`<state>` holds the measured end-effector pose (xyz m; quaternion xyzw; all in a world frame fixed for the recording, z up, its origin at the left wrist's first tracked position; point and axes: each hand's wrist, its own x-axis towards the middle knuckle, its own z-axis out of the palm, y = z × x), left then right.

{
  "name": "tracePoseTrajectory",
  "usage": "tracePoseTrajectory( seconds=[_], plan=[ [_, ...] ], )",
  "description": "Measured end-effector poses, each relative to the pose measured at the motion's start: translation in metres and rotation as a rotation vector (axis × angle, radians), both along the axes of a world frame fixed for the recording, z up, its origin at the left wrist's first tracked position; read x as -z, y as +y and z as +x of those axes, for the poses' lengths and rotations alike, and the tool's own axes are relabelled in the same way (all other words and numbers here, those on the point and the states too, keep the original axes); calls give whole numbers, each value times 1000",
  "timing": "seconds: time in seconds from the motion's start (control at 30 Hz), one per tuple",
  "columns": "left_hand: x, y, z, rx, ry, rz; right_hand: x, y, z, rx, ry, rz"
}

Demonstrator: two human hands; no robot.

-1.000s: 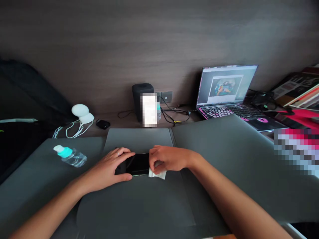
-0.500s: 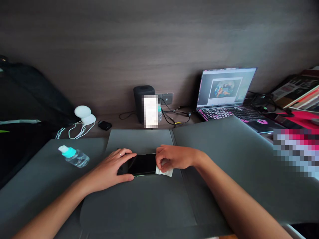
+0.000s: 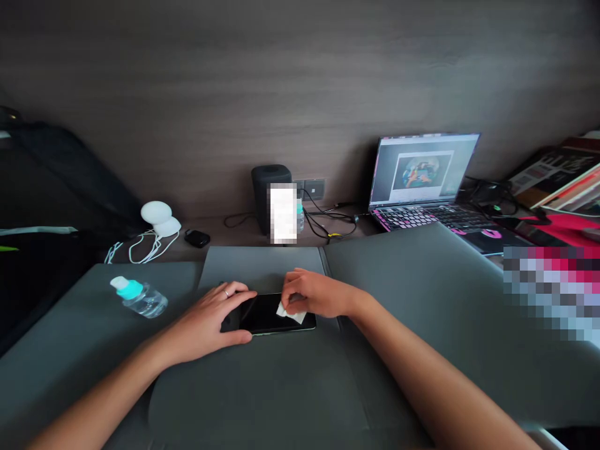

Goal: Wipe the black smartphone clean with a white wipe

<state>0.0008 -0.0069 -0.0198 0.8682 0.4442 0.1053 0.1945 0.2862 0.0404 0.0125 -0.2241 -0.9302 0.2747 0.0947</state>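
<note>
A black phone [image 3: 265, 314] lies flat, screen up, on the grey mat [image 3: 262, 387]. My left hand [image 3: 213, 319], with a ring on one finger, grips the phone's left end between thumb and fingers. The fingers of my right hand [image 3: 312, 294] are closed on a white wipe [image 3: 293, 314], which rests on the right part of the screen. To the left, a clear spray bottle [image 3: 145, 301] with a turquoise collar lies on its side on the mat.
Behind the mat are a white round device [image 3: 157, 214] with cords, a small black item [image 3: 197, 237], a black speaker [image 3: 260, 200], cables [image 3: 328, 225] and an open laptop [image 3: 422, 172]. Books [image 3: 557, 172] lean at the right; a black bag [image 3: 51, 181] is at the left.
My right hand has moved left with the wipe, from the phone's right end further onto the screen. The phone's right edge now shows. My left hand has stayed in place.
</note>
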Motion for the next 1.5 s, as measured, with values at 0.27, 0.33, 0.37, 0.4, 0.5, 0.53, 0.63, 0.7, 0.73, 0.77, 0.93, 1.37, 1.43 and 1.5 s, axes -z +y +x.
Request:
tracePoseTrajectory(
  seconds=[0.27, 0.33, 0.37, 0.4, 0.5, 0.53, 0.63, 0.7, 0.73, 0.77, 0.93, 1.37, 1.43, 1.5],
  plan=[
    [2, -1, -2, -18, 9, -3, 10, -14, -27, -67, 115, 200],
    [2, -1, -1, -25, -4, 13, 14, -17, -34, -112, 107, 257],
    [2, -2, -1, -25, -11, 20, 16, -18, -37, -122, 100, 287],
    [2, -2, -1, -22, -15, 25, 17, -20, -40, -126, 92, 311],
    [2, -2, 0, -15, -23, 21, 20, -23, -45, -124, 75, 325],
    [2, -1, 0, -11, -22, 13, 19, -24, -45, -133, 73, 310],
    [5, -1, -1, -14, -19, 1, 14, -26, -44, -147, 78, 257],
    [6, 0, -2, -31, -22, 6, 11, -26, -41, -132, 86, 232],
    [6, -1, -2, -34, -21, 3, 10, -25, -40, -120, 92, 222],
    [6, -1, -2, -35, -20, -1, 9, -25, -38, -111, 99, 211],
    [0, -1, 0, -1, -33, -9, 6, -21, -31, -110, 114, 126],
    [0, -1, -1, -8, -33, -44, 3, -16, -26, -76, -78, 96],
    [-1, -2, -1, -14, -30, -42, 2, -15, -22, -74, -97, 62],
    [-1, -2, -1, -13, -31, -28, 1, -14, -17, -69, -108, 22]
  ],
)
